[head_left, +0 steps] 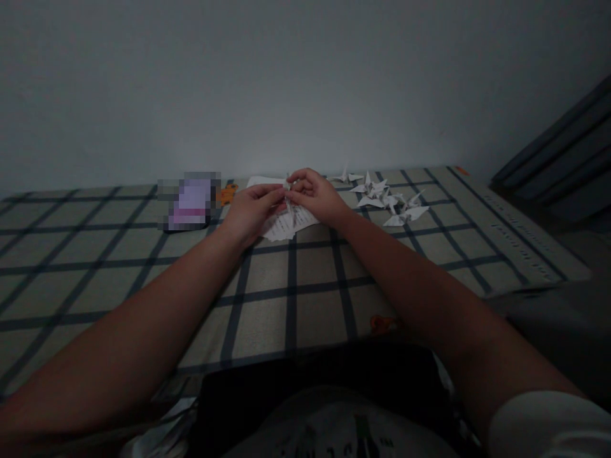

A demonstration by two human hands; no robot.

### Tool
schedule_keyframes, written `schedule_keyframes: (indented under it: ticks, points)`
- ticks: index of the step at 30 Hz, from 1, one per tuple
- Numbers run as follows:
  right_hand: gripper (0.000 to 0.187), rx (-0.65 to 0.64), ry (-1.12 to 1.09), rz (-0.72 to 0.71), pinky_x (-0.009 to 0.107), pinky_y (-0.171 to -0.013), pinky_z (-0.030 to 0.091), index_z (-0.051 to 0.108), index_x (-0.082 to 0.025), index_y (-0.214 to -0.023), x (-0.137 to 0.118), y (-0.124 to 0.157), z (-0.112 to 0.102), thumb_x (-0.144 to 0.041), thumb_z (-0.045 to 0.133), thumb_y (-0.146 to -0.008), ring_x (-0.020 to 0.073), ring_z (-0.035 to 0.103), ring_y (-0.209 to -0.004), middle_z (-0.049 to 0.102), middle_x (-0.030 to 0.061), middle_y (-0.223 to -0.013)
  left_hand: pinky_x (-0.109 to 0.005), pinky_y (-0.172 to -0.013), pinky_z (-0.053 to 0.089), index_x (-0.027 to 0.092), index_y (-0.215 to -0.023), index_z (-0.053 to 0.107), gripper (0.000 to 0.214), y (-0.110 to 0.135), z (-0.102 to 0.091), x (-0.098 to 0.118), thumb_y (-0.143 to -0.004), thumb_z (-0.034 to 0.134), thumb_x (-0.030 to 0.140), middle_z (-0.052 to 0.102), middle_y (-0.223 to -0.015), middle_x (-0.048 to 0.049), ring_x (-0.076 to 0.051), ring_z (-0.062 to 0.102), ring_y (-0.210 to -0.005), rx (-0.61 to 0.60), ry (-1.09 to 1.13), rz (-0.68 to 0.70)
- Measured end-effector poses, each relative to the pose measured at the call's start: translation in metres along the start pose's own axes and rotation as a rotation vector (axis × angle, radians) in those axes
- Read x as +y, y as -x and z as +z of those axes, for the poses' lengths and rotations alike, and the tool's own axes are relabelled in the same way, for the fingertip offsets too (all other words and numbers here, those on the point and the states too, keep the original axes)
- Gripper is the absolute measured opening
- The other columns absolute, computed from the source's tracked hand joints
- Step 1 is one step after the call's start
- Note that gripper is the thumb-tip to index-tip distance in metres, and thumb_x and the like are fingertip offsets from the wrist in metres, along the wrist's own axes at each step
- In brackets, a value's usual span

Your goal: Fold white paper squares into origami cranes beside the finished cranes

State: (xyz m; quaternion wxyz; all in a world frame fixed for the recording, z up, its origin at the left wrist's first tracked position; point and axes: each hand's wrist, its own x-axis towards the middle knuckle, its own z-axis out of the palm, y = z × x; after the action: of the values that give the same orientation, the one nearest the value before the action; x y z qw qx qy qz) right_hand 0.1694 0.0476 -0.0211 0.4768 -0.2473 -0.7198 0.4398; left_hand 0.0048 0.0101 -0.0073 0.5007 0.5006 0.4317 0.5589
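Already several finished paper cranes (387, 201) lie on the checked bedcover (310, 299), while the fingertips of the left hand (251, 213) and right hand (316, 194) pinch a half-folded paper (289, 205) above the loose sheets (285, 228).

A bed (310, 299) in a tan sheet with dark blue checks carries a pile of printed paper sheets (285, 228) near its far edge. White paper cranes (387, 201) lie scattered just right of them; a blurred purple object (191, 201) and an orange patch (228, 194) sit left.
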Motion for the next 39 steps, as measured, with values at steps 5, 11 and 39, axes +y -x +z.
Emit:
schedule_keyframes:
  ticks: [5, 11, 39]
  points:
    - [0.027, 0.021, 0.027, 0.005, 0.022, -0.066, 0.047, 0.049, -0.022, -0.107, 0.001, 0.000, -0.001, -0.024, 0.064, -0.085, 0.0105, 0.058, -0.071, 0.055, -0.0049, -0.073, -0.026, -0.076, 0.057, 0.015, -0.087, 0.075, 0.025, -0.003, -0.003, -0.004, -0.070, 0.080, 0.031, 0.074, -0.087, -0.0049, -0.011, 0.066, -0.072, 0.045, -0.062, 0.074]
    - [0.016, 0.056, 0.035, 0.035, 0.024, -0.068, 0.048, 0.054, -0.020, -0.097, -0.002, 0.001, 0.000, -0.020, 0.059, -0.082, 0.0107, 0.059, -0.070, 0.058, -0.0039, -0.073, -0.027, -0.071, 0.058, 0.018, -0.110, 0.070, 0.038, -0.006, -0.005, -0.005, -0.073, 0.077, 0.027, 0.072, -0.082, -0.0021, -0.012, 0.066, -0.069, 0.070, -0.112, 0.171]
    - [0.030, -0.050, -0.163, 0.156, 0.024, -0.069, 0.051, 0.060, -0.017, -0.099, -0.012, 0.001, -0.004, -0.022, 0.073, -0.072, 0.0116, 0.061, -0.077, 0.065, -0.0007, -0.083, -0.028, -0.072, 0.057, 0.017, -0.093, 0.079, 0.028, 0.003, -0.013, 0.014, -0.070, 0.080, 0.033, 0.076, -0.094, -0.0064, -0.015, 0.067, -0.074, -0.011, -0.352, 0.208]
